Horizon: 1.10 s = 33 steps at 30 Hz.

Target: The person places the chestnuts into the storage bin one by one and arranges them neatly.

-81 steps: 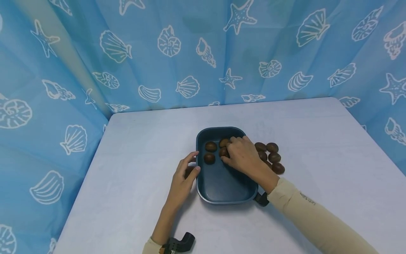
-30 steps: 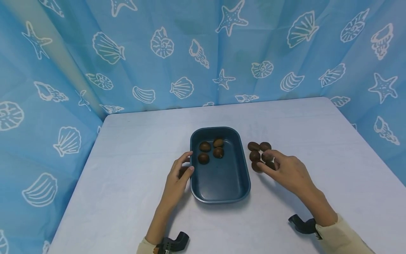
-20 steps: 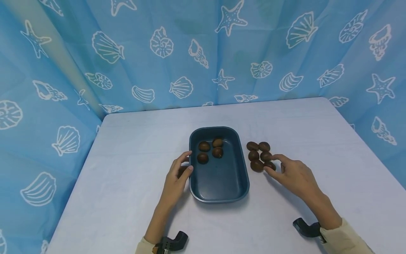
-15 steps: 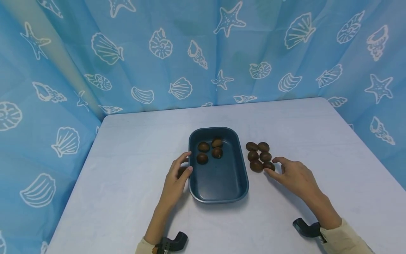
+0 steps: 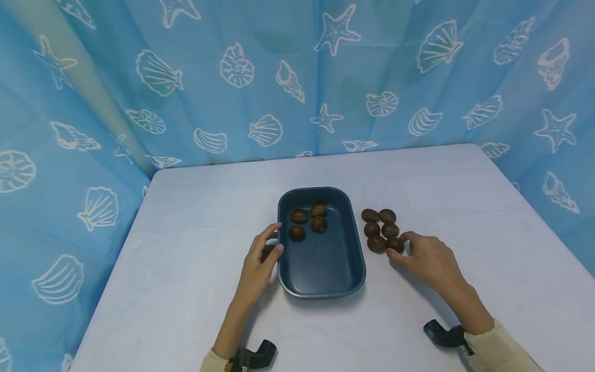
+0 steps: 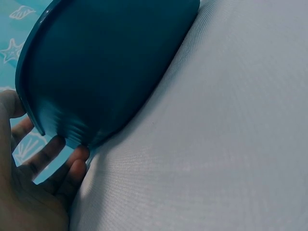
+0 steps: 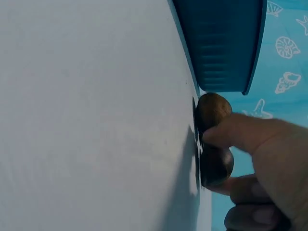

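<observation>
A dark blue rectangular tray (image 5: 321,268) stands on the table, with several brown chestnuts (image 5: 299,216) grouped in its far left part. Against its left wall rests the left hand (image 5: 255,263), thumb and fingertips touching the rim and outer side; the left wrist view shows slightly bent fingers (image 6: 45,153) along that wall. Right of the tray, more chestnuts (image 5: 372,229) lie in two close columns. At their near right end the right hand (image 5: 432,261) pinches one chestnut (image 7: 216,163) between thumb and fingers, low at the tabletop. Another chestnut (image 7: 211,110) sits just beyond it.
A white cloth covers the table (image 5: 209,217). Behind and beside it hangs a blue curtain (image 5: 288,103) with white shell and starfish prints. Black camera mounts (image 5: 257,356) are strapped to both wrists.
The right hand has left the tray and moved right to the loose chestnuts, where its thumb and fingers have closed on the nearest right one. The left hand stays at the tray's left wall.
</observation>
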Each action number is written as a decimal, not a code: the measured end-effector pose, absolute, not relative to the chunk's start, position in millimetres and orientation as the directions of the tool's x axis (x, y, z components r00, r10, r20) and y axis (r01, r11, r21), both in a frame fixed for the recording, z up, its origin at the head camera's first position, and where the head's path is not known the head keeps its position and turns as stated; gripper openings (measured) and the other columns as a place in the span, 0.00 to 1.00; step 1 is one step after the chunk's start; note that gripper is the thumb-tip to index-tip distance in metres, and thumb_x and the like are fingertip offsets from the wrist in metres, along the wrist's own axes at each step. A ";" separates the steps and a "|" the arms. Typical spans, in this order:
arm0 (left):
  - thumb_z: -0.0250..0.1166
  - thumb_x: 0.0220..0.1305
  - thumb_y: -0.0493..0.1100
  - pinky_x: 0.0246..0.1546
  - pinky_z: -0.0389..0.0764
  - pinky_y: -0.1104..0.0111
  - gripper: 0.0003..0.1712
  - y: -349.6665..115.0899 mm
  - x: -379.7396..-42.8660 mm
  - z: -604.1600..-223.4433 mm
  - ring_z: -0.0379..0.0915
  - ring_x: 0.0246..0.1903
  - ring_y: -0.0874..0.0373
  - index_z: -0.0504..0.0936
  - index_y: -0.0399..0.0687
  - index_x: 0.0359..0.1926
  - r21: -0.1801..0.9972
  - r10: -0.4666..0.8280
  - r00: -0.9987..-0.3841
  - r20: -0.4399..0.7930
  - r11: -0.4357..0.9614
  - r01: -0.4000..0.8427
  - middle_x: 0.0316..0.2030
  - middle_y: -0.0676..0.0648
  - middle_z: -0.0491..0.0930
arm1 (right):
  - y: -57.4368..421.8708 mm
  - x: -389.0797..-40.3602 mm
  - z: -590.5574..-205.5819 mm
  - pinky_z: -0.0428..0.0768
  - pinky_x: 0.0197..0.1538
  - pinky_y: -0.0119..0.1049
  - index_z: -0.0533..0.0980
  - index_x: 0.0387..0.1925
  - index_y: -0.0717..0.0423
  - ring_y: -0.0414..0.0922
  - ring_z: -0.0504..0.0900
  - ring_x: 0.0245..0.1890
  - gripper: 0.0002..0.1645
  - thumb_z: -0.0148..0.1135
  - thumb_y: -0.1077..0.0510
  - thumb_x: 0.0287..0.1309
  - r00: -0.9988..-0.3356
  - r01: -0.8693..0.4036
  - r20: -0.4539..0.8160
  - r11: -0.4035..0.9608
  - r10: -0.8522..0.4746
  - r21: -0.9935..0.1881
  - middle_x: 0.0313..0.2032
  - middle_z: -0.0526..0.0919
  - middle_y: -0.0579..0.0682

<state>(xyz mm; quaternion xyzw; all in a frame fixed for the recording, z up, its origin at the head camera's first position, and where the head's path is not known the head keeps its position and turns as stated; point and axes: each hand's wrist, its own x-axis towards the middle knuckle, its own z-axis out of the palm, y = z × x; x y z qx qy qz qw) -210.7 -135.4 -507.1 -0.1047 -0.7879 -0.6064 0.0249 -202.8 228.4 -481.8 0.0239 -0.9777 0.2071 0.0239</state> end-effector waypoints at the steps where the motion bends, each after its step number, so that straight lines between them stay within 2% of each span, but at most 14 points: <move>1: 0.57 0.76 0.51 0.57 0.74 0.53 0.25 -135.2 -210.4 -506.8 0.75 0.54 0.52 0.68 0.68 0.71 0.951 0.135 -0.977 0.165 0.242 0.194 0.61 0.47 0.71 | 228.3 -202.1 -480.2 0.60 0.18 0.36 0.80 0.45 0.64 0.42 0.64 0.15 0.24 0.66 0.47 0.58 -0.998 -0.049 0.048 0.913 -0.032 -0.405 0.13 0.65 0.45; 5: 0.56 0.76 0.52 0.56 0.74 0.53 0.25 -135.0 -210.5 -506.1 0.75 0.53 0.53 0.68 0.71 0.71 0.946 0.130 -0.977 0.168 0.260 0.197 0.60 0.49 0.71 | 228.1 -198.3 -472.5 0.62 0.17 0.36 0.80 0.48 0.65 0.42 0.66 0.15 0.27 0.68 0.47 0.58 -0.997 -0.066 0.065 0.911 -0.044 -0.406 0.13 0.68 0.45; 10: 0.56 0.76 0.52 0.57 0.74 0.54 0.25 -135.1 -211.3 -505.4 0.75 0.54 0.54 0.68 0.69 0.71 0.943 0.124 -0.978 0.167 0.268 0.195 0.60 0.50 0.71 | 225.6 -194.5 -461.9 0.63 0.17 0.36 0.80 0.49 0.66 0.41 0.65 0.14 0.27 0.69 0.48 0.58 -0.985 -0.140 0.149 0.910 -0.088 -0.390 0.15 0.69 0.44; 16: 0.56 0.76 0.46 0.57 0.73 0.52 0.26 -132.6 -209.3 -501.2 0.75 0.54 0.49 0.68 0.61 0.72 0.949 0.113 -0.984 0.139 0.268 0.164 0.61 0.46 0.70 | 212.0 -189.8 -445.9 0.63 0.17 0.35 0.81 0.49 0.63 0.40 0.64 0.14 0.25 0.69 0.48 0.58 -0.968 -0.204 0.217 0.904 -0.128 -0.375 0.15 0.68 0.42; 20: 0.56 0.76 0.41 0.58 0.73 0.51 0.26 -130.0 -201.9 -483.5 0.75 0.54 0.46 0.68 0.54 0.72 0.952 0.116 -0.985 0.130 0.261 0.157 0.61 0.42 0.70 | 197.1 -188.4 -435.6 0.62 0.17 0.34 0.81 0.49 0.59 0.39 0.63 0.14 0.23 0.70 0.47 0.58 -0.963 -0.238 0.217 0.891 -0.163 -0.386 0.16 0.67 0.41; 24: 0.55 0.76 0.40 0.57 0.74 0.53 0.26 -128.8 -194.7 -465.6 0.75 0.53 0.47 0.68 0.50 0.72 0.948 0.130 -0.982 0.135 0.272 0.166 0.60 0.41 0.71 | 180.4 -189.4 -426.9 0.62 0.18 0.34 0.81 0.49 0.58 0.39 0.63 0.14 0.24 0.71 0.46 0.57 -0.957 -0.272 0.209 0.878 -0.203 -0.393 0.16 0.67 0.40; 28: 0.55 0.76 0.41 0.57 0.74 0.54 0.26 -129.4 -194.4 -465.4 0.75 0.53 0.48 0.68 0.49 0.72 0.947 0.126 -0.983 0.131 0.278 0.162 0.60 0.41 0.71 | 162.7 -194.3 -420.9 0.63 0.18 0.34 0.81 0.48 0.57 0.38 0.64 0.14 0.23 0.72 0.47 0.56 -0.941 -0.330 0.209 0.859 -0.266 -0.391 0.15 0.67 0.39; 33: 0.56 0.76 0.42 0.56 0.74 0.52 0.27 -131.8 -204.4 -489.8 0.75 0.53 0.48 0.68 0.54 0.72 0.953 0.121 -0.983 0.137 0.254 0.164 0.61 0.43 0.70 | 141.4 -204.2 -419.7 0.59 0.16 0.31 0.82 0.45 0.57 0.36 0.60 0.12 0.22 0.73 0.47 0.55 -0.902 -0.423 0.245 0.837 -0.354 -0.346 0.13 0.63 0.38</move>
